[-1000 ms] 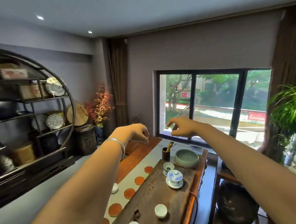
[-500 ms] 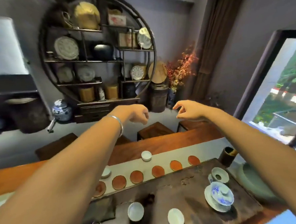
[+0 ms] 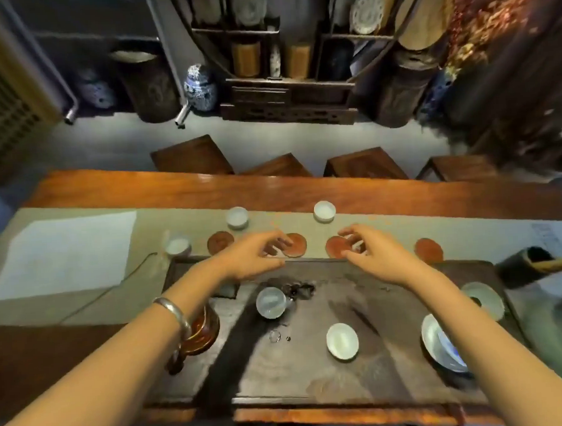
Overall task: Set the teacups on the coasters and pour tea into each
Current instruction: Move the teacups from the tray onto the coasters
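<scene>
L hand (image 3: 257,258) and R hand (image 3: 374,256) hover side by side over the far edge of the dark tea tray (image 3: 362,365), fingers loosely spread and curled, holding nothing. L fingertips (image 3: 283,242) sit just above the near-left rim of one round coaster (image 3: 296,244); R fingertips (image 3: 347,233) overlap another coaster (image 3: 337,247), can't tell if touching. Clear gap btwn the two hands.

Beyond the fingers, on the grey runner (image 3: 144,233), two white teacups stand off the coasters: one (image 3: 237,217) past the L fingertips, one (image 3: 324,211) past the R, both w/ open cloth around them. A third coaster (image 3: 220,242) lies left of the L fingers, bare; a fourth (image 3: 428,250) right of the R hand, bare, close to the tray's far edge. Another white cup (image 3: 177,245) sits further left by the tray corner.

Behind the wrists, on the tray: a tipped cup (image 3: 271,302) below the L hand, an upright cup (image 3: 342,341) btwn the forearms w/ bare tray around it. A blue-white gaiwan (image 3: 438,343) is partly hidden under the R forearm. A brown glazed pot (image 3: 202,327) sits under the L wrist, which wears a silver bangle (image 3: 174,313)
</scene>
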Motion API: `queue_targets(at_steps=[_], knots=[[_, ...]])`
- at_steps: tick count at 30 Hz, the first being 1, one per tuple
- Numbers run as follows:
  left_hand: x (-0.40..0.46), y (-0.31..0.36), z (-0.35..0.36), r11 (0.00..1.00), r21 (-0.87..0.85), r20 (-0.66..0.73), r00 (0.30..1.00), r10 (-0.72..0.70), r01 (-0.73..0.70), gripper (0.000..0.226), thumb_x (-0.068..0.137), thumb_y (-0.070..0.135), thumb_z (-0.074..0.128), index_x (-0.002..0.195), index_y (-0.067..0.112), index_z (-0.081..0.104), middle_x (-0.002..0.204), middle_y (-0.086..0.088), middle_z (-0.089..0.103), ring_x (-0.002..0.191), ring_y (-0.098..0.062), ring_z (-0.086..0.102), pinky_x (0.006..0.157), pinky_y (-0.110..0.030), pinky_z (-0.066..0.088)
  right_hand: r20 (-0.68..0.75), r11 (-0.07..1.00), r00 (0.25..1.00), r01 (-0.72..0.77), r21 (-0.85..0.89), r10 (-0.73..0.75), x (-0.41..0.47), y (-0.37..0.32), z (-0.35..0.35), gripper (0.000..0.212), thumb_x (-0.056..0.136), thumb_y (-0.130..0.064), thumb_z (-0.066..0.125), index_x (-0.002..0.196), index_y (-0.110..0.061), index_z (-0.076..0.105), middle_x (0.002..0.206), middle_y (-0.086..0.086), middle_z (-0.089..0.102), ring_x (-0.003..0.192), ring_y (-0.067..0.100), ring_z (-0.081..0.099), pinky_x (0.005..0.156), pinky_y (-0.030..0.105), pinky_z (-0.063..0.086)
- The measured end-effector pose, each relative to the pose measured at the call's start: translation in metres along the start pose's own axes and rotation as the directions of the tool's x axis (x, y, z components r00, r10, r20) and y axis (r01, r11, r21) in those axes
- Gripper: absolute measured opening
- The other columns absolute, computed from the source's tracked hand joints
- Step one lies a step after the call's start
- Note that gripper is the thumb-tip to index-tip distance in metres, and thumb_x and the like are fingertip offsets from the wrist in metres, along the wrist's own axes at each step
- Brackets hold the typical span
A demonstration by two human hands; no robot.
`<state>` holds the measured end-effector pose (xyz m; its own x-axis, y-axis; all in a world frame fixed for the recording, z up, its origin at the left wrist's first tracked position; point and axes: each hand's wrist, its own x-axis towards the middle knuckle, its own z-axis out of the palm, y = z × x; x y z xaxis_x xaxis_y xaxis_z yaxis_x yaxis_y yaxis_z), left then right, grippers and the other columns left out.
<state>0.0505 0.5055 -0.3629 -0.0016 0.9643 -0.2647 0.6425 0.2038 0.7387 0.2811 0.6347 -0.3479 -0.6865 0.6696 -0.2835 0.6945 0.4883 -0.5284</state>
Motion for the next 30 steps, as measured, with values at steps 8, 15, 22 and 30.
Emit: queue_targets(at_steps=[8, 15, 22, 30], knots=[[-0.033, -0.067, 0.083, 0.985, -0.022, -0.105, 0.980, -0.171, 0.170, 0.072, 0.080, 0.030, 0.074, 0.142, 0.021, 0.039, 0.140, -0.006, 0.047, 0.127, -0.022, 0.048, 0.103, -0.033, 0.039, 0.052, 0.979, 0.981, -0.188, 0.080, 0.184, -0.061, 0.046, 0.104, 0.060, 0.092, -0.039, 0.066, 0.143, -0.016, 0.044, 0.137, 0.011, 0.052, 0.122, 0.024, 0.055, 0.096, 0.036, 0.046], [-0.030, -0.089, 0.121, 0.971, -0.052, -0.206, 0.948, -0.241, 0.235, 0.103, 0.070, 0.041, 0.081, 0.151, 0.016, 0.022, 0.151, -0.007, 0.035, 0.139, -0.023, 0.032, 0.113, -0.039, 0.029, -0.009, 0.955, 0.956, -0.291, 0.049, 0.292, -0.098, 0.058, 0.154, 0.088, 0.077, -0.051, 0.078, 0.146, -0.015, 0.037, 0.141, 0.011, 0.044, 0.127, 0.028, 0.048, 0.096, 0.039, 0.047], [-0.023, -0.100, 0.136, 0.965, -0.038, -0.232, 0.937, -0.260, 0.259, 0.099, 0.070, 0.040, 0.082, 0.148, 0.012, 0.028, 0.149, -0.009, 0.039, 0.136, -0.025, 0.035, 0.106, -0.036, 0.034, -0.018, 0.925, 0.926, -0.375, 0.069, 0.377, -0.092, 0.058, 0.171, 0.098, 0.075, -0.048, 0.081, 0.151, -0.013, 0.029, 0.145, 0.011, 0.039, 0.133, 0.028, 0.044, 0.099, 0.042, 0.045], [-0.019, -0.108, 0.139, 0.964, -0.030, -0.303, 0.916, -0.262, 0.265, 0.069, 0.066, 0.038, 0.080, 0.125, 0.021, 0.047, 0.124, -0.003, 0.054, 0.115, -0.023, 0.050, 0.084, -0.033, 0.045, -0.116, 0.916, 0.909, -0.394, 0.078, 0.401, -0.081, 0.046, 0.184, 0.075, 0.080, -0.030, 0.080, 0.141, -0.008, 0.043, 0.132, 0.015, 0.050, 0.118, 0.035, 0.053, 0.087, 0.042, 0.048]])
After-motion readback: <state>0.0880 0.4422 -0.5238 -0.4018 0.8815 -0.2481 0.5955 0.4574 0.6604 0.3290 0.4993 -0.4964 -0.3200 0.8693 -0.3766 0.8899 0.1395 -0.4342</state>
